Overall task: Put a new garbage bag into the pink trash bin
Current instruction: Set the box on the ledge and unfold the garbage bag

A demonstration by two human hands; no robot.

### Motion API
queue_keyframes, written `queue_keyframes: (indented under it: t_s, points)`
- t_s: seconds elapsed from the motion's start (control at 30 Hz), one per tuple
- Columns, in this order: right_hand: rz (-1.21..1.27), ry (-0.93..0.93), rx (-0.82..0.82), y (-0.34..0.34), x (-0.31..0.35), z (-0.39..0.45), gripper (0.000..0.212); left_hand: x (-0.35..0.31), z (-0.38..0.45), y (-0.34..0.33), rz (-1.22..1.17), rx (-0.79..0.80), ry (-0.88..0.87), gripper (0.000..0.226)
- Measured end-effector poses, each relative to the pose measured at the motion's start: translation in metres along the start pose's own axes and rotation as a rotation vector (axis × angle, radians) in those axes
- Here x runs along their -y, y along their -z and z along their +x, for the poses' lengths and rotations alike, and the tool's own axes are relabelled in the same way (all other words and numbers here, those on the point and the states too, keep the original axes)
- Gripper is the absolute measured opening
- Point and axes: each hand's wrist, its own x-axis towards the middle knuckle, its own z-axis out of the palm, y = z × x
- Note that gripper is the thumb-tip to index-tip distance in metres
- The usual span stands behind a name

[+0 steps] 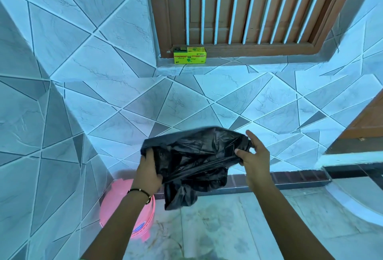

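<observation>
A black garbage bag (194, 160) hangs crumpled in the air between both hands, its mouth stretched sideways. My left hand (148, 171) grips its left edge, fingers closed in the plastic. My right hand (253, 161) pinches the right edge between thumb and fingers, the index finger raised. The pink trash bin (143, 221) stands on the floor in the left corner, below my left forearm, which hides much of it. The bag's lower end dangles just right of the bin's rim, apart from it.
A yellow-green box of bin bags (189, 55) lies on the window sill ahead. Tiled walls close in on the left and front. A dark raised ledge (290, 179) runs along the wall's foot, and a white curved fixture (360, 195) sits at the right.
</observation>
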Motion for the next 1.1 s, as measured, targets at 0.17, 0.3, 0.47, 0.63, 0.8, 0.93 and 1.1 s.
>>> queue_keyframes:
  t_s: [0.17,0.3,0.47,0.63,0.8,0.93,1.1]
  points:
    - [-0.517,0.292,-0.084,0.013,-0.008,0.015,0.062,0.006,-0.007,0.010,0.049,0.085,-0.139,0.083]
    - [-0.865,0.239,0.003,0.027,-0.016,0.031,0.061,-0.001,-0.007,0.023,0.020,0.035,-0.254,0.072]
    - [-1.217,-0.048,0.430,0.033,-0.029,0.038,0.038,-0.010,-0.004,0.030,0.039,-0.023,-0.301,0.062]
    - [-1.067,-0.069,0.433,0.022,-0.038,0.031,0.027,-0.009,-0.003,0.025,0.032,-0.009,-0.323,0.052]
    - [-0.940,-0.144,0.165,0.023,-0.029,0.045,0.024,0.019,0.008,0.020,0.292,0.083,-0.242,0.069]
    - [-1.053,0.003,0.049,0.036,-0.023,0.054,0.019,0.036,0.004,0.024,0.589,0.100,-0.151,0.072]
    - [-0.921,0.054,-0.041,0.038,-0.020,0.061,0.020,0.053,0.003,0.030,0.741,0.087,-0.120,0.072]
